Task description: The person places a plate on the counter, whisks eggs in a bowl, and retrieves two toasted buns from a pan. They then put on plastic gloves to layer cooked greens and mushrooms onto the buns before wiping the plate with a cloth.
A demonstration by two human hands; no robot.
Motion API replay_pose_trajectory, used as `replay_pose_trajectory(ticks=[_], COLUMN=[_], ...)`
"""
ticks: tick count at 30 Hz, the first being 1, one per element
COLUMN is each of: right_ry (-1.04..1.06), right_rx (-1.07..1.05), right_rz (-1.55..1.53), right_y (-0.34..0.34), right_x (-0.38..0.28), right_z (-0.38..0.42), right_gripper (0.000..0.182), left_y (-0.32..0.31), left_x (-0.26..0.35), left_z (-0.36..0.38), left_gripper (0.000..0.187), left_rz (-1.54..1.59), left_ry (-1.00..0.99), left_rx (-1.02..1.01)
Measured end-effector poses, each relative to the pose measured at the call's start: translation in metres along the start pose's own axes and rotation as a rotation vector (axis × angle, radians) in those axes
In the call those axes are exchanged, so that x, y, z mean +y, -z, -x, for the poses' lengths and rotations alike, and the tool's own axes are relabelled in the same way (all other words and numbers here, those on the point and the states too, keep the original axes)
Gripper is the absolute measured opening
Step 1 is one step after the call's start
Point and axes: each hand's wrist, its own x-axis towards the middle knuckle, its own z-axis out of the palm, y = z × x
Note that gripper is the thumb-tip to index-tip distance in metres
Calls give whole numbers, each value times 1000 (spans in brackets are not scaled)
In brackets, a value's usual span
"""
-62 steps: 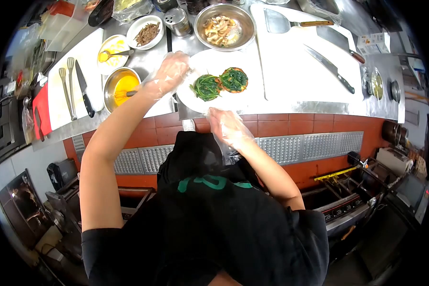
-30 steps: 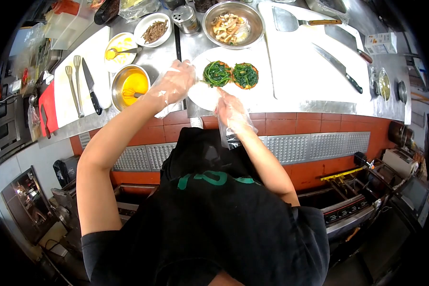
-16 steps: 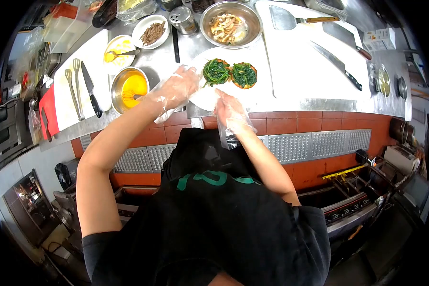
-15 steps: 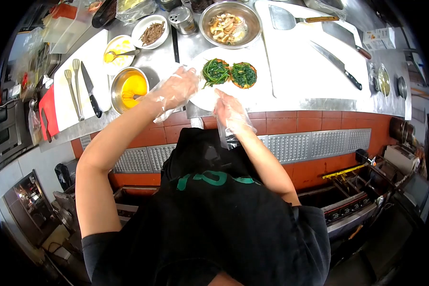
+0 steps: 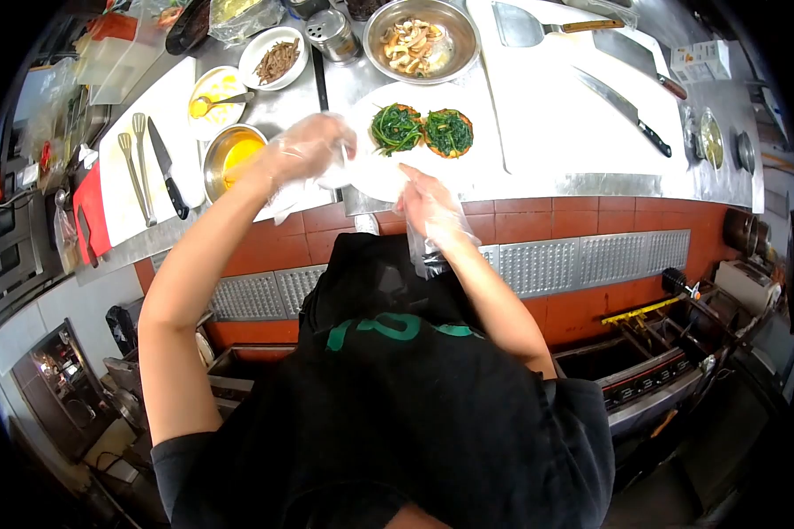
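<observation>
A white plate (image 5: 468,172) holds two rounds topped with dark green leaves, the left round (image 5: 397,129) and the right round (image 5: 449,133), side by side. An orange-red edge shows under the greens. My right hand (image 5: 430,207), in a clear plastic glove, grips the plate's near rim, a digit reaching onto the plate. My left hand (image 5: 313,150), also gloved, hovers by the plate's left edge, beside a steel bowl (image 5: 210,176) of yellow liquid. Its fingers point down and are blurred, so whether they hold anything is hidden.
Behind the plate is a steel bowl of sliced mushrooms (image 5: 419,48). A bowl of brown strips (image 5: 278,62), a yellow-smeared dish with a spoon (image 5: 207,108) and a shaker (image 5: 331,37) stand left of it. Knives lie on the left (image 5: 163,159) and right boards (image 5: 626,110).
My left hand has shifted slightly left and down, away from the greens, and its fingers have turned downward. My right hand stays at the plate's near rim.
</observation>
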Motion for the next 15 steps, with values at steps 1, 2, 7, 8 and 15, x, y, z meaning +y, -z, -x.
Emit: replay_pose_trajectory(ticks=[1, 2, 7, 8, 15], right_ry=[-1, -3, -86, -66, -210], right_rx=[5, 10, 0, 22, 84], right_rz=[-57, -112, -156, -138, -172], right_y=[3, 6, 30, 32, 41], right_x=[2, 4, -13, -13, -18], right_z=[5, 11, 40, 44, 59], right_gripper=[40, 40, 39, 39, 39], left_y=[7, 12, -46, -63, -97], left_x=[5, 11, -3, -2, 50], left_z=[4, 9, 3, 5, 13], left_gripper=[18, 18, 22, 21, 12], left_rz=[1, 97, -288, -291, -66], left_ry=[0, 140, 149, 130, 266], left_rx=[-5, 44, 160, 251, 337])
